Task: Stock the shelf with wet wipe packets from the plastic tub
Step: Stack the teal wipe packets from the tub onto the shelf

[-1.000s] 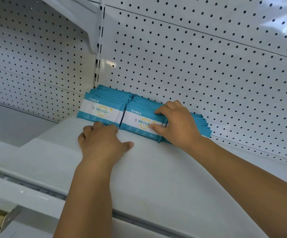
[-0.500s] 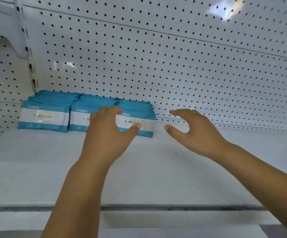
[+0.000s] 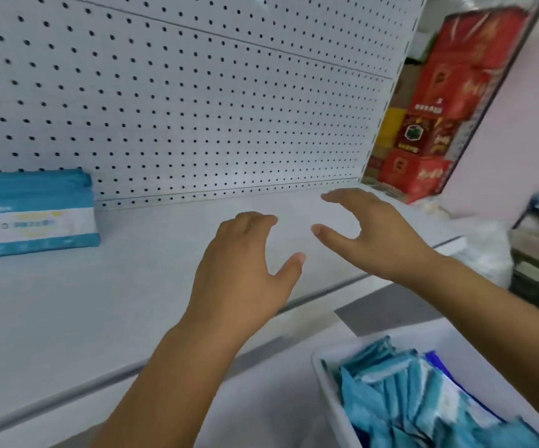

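Fingers (image 3: pixel 252 221) of left hand (image 3: pixel 242 279) and right hand (image 3: pixel 381 240) curl loosely; packets (image 3: pixel 32 215) show blurred print.

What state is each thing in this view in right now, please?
left hand: open, holding nothing.
right hand: open, holding nothing.
stocked packets: piled on the shelf, against the pegboard.
plastic tub: holds jumbled loose packets.
red boxes: stacked beyond the shelf's end.

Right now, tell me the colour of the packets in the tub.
The packets are blue and white; head view.
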The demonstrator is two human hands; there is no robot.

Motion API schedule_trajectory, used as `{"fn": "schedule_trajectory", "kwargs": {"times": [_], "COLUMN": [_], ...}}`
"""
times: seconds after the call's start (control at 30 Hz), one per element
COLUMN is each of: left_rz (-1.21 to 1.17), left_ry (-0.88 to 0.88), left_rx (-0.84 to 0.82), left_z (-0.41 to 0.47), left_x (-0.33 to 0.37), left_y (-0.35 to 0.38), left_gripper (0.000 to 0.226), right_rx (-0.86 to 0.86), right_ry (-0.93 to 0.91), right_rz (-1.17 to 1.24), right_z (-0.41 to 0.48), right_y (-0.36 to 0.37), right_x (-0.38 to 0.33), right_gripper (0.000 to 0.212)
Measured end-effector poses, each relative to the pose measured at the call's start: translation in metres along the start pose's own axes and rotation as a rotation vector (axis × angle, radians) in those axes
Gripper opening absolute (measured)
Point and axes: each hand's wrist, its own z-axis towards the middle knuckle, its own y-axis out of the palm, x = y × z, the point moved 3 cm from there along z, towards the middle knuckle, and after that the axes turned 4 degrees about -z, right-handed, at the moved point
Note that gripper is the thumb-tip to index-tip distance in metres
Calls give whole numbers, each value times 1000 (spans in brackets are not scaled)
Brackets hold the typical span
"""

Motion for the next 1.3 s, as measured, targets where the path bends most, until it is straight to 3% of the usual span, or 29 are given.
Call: {"fn": "schedule_trajectory", "kwargs": {"times": [0.27, 0.53, 0.7, 0.83, 1.0, 1.17, 1.3], "left_rz": [-164, -198, -25, 119, 93, 39, 2], "left_ry": [106, 9, -102, -77, -163, -188, -208], "left_rx": [-140, -429, -627, -742, -830, -843, -842], "left_z": [-3, -51, -70, -80, -91, -90, -89], "left_x": [74, 52, 9, -16, -43, -43, -42], "left_y": [89, 166, 197, 213, 226, 232, 229], "left_gripper": [55, 57, 63, 67, 86, 85, 86], "right_rx": [50, -172, -433, -488, -556, -511, -376], "right_ry": [267, 470, 409, 323, 278, 224, 296], "right_rz": [-13, -57, -49, -31, -2, 54, 123], "right_z": [-85, -181, -193, -174, -156, -152, -158], "right_y": [-41, 0, 57, 91, 118, 136, 137], "right_x": [84, 159, 179, 191, 204, 213, 216], "right_gripper": [55, 61, 61, 67, 75, 49, 29]}}
